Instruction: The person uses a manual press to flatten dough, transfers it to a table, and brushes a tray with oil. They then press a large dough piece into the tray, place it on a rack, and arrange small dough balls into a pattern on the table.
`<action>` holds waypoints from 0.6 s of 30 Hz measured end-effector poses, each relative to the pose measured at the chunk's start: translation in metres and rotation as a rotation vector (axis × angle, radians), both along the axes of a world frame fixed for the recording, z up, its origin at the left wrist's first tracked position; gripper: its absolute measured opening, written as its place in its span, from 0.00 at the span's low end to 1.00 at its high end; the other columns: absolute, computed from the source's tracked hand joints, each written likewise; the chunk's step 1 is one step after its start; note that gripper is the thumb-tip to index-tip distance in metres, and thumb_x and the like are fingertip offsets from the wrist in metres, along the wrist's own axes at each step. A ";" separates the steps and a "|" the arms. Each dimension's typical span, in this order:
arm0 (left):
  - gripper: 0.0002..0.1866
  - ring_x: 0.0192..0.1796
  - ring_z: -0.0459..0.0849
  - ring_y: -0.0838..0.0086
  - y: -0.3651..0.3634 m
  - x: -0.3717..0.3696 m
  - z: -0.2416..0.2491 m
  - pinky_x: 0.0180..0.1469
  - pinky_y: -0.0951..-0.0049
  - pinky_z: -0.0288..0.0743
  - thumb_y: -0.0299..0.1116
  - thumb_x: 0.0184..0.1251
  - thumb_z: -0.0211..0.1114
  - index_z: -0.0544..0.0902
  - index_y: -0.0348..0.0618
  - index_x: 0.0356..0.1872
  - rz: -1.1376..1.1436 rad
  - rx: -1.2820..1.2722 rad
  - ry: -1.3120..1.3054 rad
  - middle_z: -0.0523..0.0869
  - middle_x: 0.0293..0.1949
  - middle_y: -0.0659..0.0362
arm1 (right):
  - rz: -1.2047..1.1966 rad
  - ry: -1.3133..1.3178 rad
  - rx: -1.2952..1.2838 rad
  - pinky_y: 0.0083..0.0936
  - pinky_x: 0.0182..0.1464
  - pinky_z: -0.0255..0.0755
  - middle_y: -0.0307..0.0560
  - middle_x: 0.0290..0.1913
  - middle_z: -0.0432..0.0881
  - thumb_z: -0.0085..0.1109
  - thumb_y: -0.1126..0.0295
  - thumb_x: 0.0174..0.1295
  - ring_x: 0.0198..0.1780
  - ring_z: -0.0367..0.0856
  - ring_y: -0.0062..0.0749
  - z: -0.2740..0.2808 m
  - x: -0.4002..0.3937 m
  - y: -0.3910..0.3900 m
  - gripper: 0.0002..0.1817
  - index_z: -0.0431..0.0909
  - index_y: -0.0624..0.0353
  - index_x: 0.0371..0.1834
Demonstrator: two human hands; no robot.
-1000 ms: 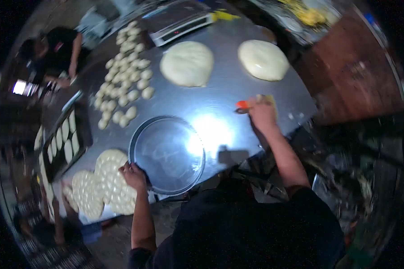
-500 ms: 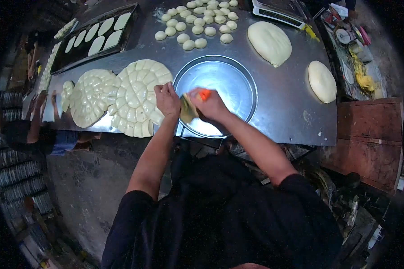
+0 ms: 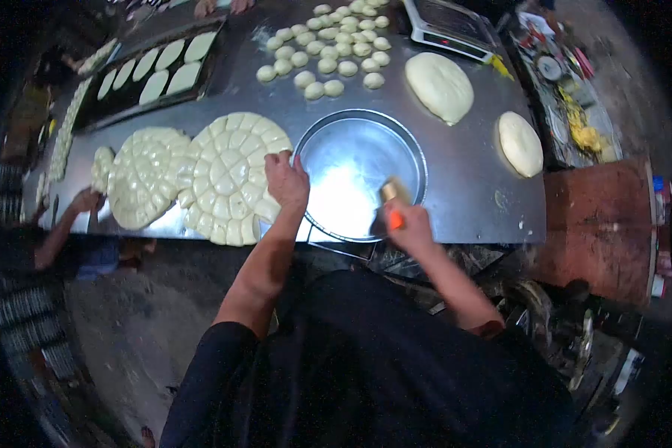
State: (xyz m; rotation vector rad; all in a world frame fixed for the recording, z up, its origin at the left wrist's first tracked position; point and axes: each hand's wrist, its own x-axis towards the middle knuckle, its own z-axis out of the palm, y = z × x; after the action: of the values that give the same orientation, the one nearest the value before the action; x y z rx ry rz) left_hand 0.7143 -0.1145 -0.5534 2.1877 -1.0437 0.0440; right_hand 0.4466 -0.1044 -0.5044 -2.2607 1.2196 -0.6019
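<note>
A round metal pan (image 3: 351,149) stands at the front edge of the steel table. My left hand (image 3: 287,179) grips the pan's left rim, fingers closed over it. In my right hand (image 3: 411,228) is a brush (image 3: 390,192) with an orange handle, its bristles blurred by motion over the right inside of the pan. Left of the pan lies a large round of dough (image 3: 235,175) scored into many pieces, close beside my left hand. A second scored round (image 3: 145,175) adjoins it further left.
Small dough balls (image 3: 327,66) lie at the back. Two big dough lumps (image 3: 440,86) (image 3: 520,144) sit on the right, near a scale (image 3: 448,30). A black tray (image 3: 138,101) holds flat dough pieces. Another person's hands (image 3: 87,200) are at the left edge; more hands (image 3: 224,7) show at the back.
My right hand has moved the brush from the pan's left side to its right side. My left hand stays at the left rim. The view has shifted slightly.
</note>
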 end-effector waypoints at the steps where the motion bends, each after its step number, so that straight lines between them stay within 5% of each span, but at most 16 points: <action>1: 0.08 0.48 0.80 0.56 0.000 0.000 0.000 0.45 0.57 0.76 0.37 0.66 0.64 0.83 0.48 0.42 -0.013 0.008 0.010 0.76 0.46 0.53 | 0.018 -0.110 0.066 0.38 0.33 0.77 0.57 0.27 0.83 0.63 0.68 0.58 0.29 0.85 0.53 0.000 0.012 0.015 0.07 0.82 0.52 0.40; 6: 0.10 0.50 0.78 0.55 0.000 0.000 -0.003 0.49 0.56 0.74 0.37 0.68 0.61 0.84 0.47 0.45 -0.083 0.078 -0.084 0.75 0.47 0.51 | 0.080 -0.437 0.320 0.31 0.31 0.75 0.53 0.27 0.85 0.64 0.68 0.60 0.25 0.83 0.43 0.035 0.025 0.008 0.08 0.84 0.59 0.38; 8: 0.11 0.49 0.77 0.56 0.002 0.000 -0.001 0.49 0.57 0.74 0.36 0.69 0.60 0.85 0.48 0.47 -0.095 0.103 -0.133 0.74 0.45 0.51 | -0.081 -0.563 -0.119 0.32 0.34 0.79 0.50 0.35 0.86 0.61 0.71 0.61 0.32 0.86 0.42 0.023 -0.018 -0.012 0.07 0.83 0.58 0.40; 11: 0.12 0.50 0.76 0.56 0.005 -0.002 0.004 0.50 0.57 0.74 0.37 0.69 0.59 0.85 0.47 0.47 -0.094 0.123 -0.171 0.74 0.46 0.51 | -0.352 -0.290 -0.420 0.41 0.40 0.81 0.53 0.44 0.84 0.58 0.76 0.56 0.38 0.85 0.53 0.039 -0.116 -0.043 0.11 0.79 0.55 0.43; 13: 0.13 0.51 0.76 0.55 -0.002 -0.006 0.007 0.51 0.57 0.74 0.38 0.69 0.59 0.86 0.47 0.48 -0.082 0.157 -0.181 0.74 0.47 0.50 | -0.617 -0.028 -0.340 0.42 0.47 0.80 0.57 0.51 0.81 0.58 0.77 0.55 0.47 0.83 0.55 0.009 -0.173 -0.067 0.15 0.79 0.56 0.48; 14: 0.13 0.50 0.76 0.55 -0.002 -0.007 0.008 0.50 0.57 0.74 0.38 0.69 0.59 0.86 0.46 0.48 -0.088 0.179 -0.191 0.74 0.46 0.50 | -0.617 -0.034 -0.324 0.42 0.47 0.80 0.57 0.51 0.81 0.58 0.77 0.55 0.47 0.83 0.55 -0.006 -0.192 -0.076 0.15 0.79 0.56 0.48; 16: 0.13 0.48 0.76 0.55 0.003 -0.012 0.008 0.49 0.58 0.74 0.37 0.69 0.60 0.86 0.45 0.47 -0.094 0.179 -0.246 0.74 0.45 0.50 | -0.566 0.352 -0.419 0.39 0.56 0.77 0.59 0.60 0.76 0.57 0.82 0.52 0.59 0.78 0.54 -0.019 -0.210 -0.092 0.26 0.76 0.57 0.58; 18: 0.13 0.48 0.77 0.55 0.004 -0.015 -0.001 0.49 0.58 0.74 0.37 0.69 0.59 0.85 0.46 0.48 -0.071 0.171 -0.250 0.74 0.45 0.50 | -0.572 0.120 -0.274 0.37 0.61 0.74 0.58 0.62 0.74 0.56 0.85 0.50 0.63 0.74 0.54 -0.022 -0.191 -0.099 0.31 0.74 0.58 0.62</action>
State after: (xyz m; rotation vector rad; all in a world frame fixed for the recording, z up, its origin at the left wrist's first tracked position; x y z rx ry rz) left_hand 0.6993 -0.1110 -0.5549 2.3400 -1.3048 0.2074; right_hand 0.2553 -0.2037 -0.5260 -2.1742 1.9743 -0.8940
